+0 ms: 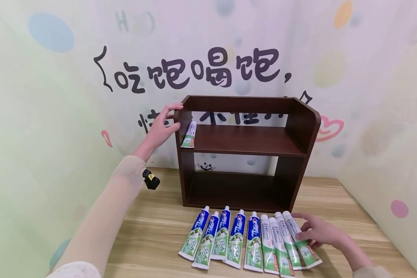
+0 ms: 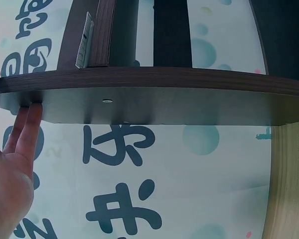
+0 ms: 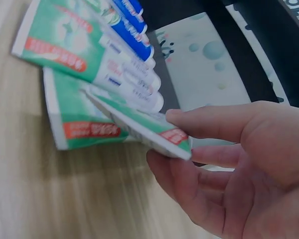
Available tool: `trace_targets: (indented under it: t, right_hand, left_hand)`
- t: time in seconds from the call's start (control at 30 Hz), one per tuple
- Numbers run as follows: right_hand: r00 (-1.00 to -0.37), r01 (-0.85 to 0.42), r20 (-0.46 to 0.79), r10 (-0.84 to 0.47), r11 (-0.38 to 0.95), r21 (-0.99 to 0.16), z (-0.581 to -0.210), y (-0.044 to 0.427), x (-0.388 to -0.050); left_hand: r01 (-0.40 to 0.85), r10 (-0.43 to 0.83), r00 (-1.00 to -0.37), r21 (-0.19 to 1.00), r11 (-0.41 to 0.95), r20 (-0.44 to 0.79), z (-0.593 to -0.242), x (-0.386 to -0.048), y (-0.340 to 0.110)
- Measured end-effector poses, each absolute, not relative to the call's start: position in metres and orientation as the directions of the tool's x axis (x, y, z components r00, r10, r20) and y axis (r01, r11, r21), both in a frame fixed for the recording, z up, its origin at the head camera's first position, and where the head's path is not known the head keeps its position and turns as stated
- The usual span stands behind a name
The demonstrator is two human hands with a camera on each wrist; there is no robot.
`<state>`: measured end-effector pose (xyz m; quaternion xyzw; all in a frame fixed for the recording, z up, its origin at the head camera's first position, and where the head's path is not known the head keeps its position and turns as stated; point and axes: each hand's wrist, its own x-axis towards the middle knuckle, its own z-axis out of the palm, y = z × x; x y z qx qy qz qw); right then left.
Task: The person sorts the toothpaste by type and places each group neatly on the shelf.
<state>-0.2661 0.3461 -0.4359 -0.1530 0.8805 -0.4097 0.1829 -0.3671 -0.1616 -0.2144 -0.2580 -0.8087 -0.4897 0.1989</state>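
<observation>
A dark brown two-tier shelf stands on the table. My left hand grips its left side panel near the top, the thumb at the front edge and fingers against the outer face. One white-and-green toothpaste tube leans upright in the upper tier's left corner. My right hand pinches the rightmost white-and-green toothpaste tube between thumb and fingers, its flat end tilted up in the right wrist view. Beside it lie several similar white-and-green tubes.
Several blue-and-green toothpaste tubes lie in a row left of the white-and-green ones, caps toward the shelf. The wooden table meets a printed backdrop behind and at both sides.
</observation>
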Motion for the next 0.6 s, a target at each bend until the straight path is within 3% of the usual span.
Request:
trace_targets:
  t: [0.2, 0.6]
  right_hand:
    - [-0.867, -0.142, -0.169, -0.469, 0.558, -0.818, -0.421, 0.34, -0.267]
    - [-0.83, -0.188, -0.114, -0.546, 0.466, -0.864, -0.395, 0.319, -0.263]
  left_hand:
    - [0.628, 0.239, -0.777, 0.688, 0.365, 0.582, -0.217, -0.379, -0.165]
    - [0.614, 0.274, -0.786, 0.65, 0.448, 0.554, -0.225, -0.404, -0.178]
